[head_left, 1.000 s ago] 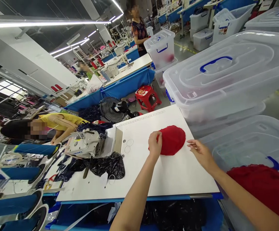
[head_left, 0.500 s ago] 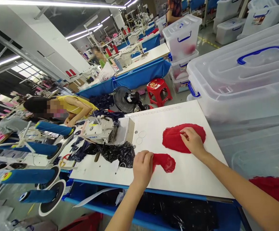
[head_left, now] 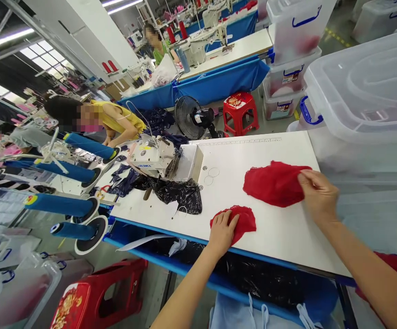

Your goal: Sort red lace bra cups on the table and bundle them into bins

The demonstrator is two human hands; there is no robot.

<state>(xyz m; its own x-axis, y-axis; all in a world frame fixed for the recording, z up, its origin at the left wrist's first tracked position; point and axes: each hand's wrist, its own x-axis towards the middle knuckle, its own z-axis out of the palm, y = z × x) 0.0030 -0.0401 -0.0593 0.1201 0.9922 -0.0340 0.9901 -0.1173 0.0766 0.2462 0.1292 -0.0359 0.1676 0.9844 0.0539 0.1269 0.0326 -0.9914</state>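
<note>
On the white sewing table point(head_left: 267, 242) lie two red lace-edged fabric pieces. The smaller red fabric piece point(head_left: 244, 221) is near the front edge, and my left hand point(head_left: 221, 233) rests on its left part with fingers stretched out over the cloth. Farther right is the larger red fabric piece point(head_left: 272, 185), spread roughly oval. My right hand point(head_left: 320, 196) pinches its right corner between thumb and fingers, and the cloth is drawn toward that hand.
A sewing machine point(head_left: 157, 157) with black plastic around it stands left on the table. Blue thread cones point(head_left: 61, 205) are beyond it. Lidded plastic bins point(head_left: 362, 119) line the right side. A red stool point(head_left: 98, 292) stands lower left. Across the machine, a person in yellow point(head_left: 123, 119) works.
My right hand has moved from the larger red piece's middle to its right corner. My left hand has flattened onto the smaller piece, which now lies more spread out. The view has shifted.
</note>
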